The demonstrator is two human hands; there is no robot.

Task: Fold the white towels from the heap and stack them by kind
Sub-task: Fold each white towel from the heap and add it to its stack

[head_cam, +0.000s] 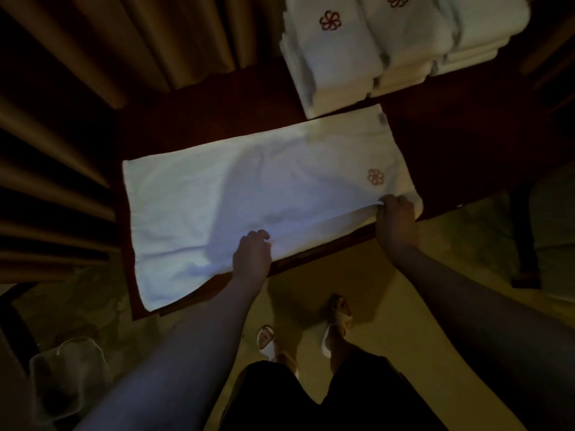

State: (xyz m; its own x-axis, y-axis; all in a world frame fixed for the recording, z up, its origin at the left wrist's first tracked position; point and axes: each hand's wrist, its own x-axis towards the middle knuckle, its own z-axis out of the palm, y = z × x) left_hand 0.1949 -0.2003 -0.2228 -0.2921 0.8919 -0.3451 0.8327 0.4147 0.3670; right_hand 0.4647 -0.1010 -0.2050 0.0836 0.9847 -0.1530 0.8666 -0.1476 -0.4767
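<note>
Both of my hands sit on the near edge of the white towel (249,194), which lies spread flat across the dark wooden table (435,144) in front of me. My left hand (252,255) has its fingers curled over the edge, pinching the cloth about midway along; the fingertips are tucked under my knuckles, so how much fabric they hold is hard to make out. My right hand (395,217) grips the same edge close to the towel's right corner, where the cloth bunches into a small roll under my fingers. Just beyond that hand a pale flower emblem (375,176) shows on the towel. Farther out, past the towel's far edge and up to the right of my right hand, stand the stacks of folded towels (373,51), side by side, two with the same flower mark on top; the top edge of the view cuts them off. To the left of my left hand hang curtain folds (77,88), dim in the low light. Below my arms are my sandalled feet (311,331) on the floor, and down at the far left something clear and plastic-looking (62,377) that I cannot identify.
</note>
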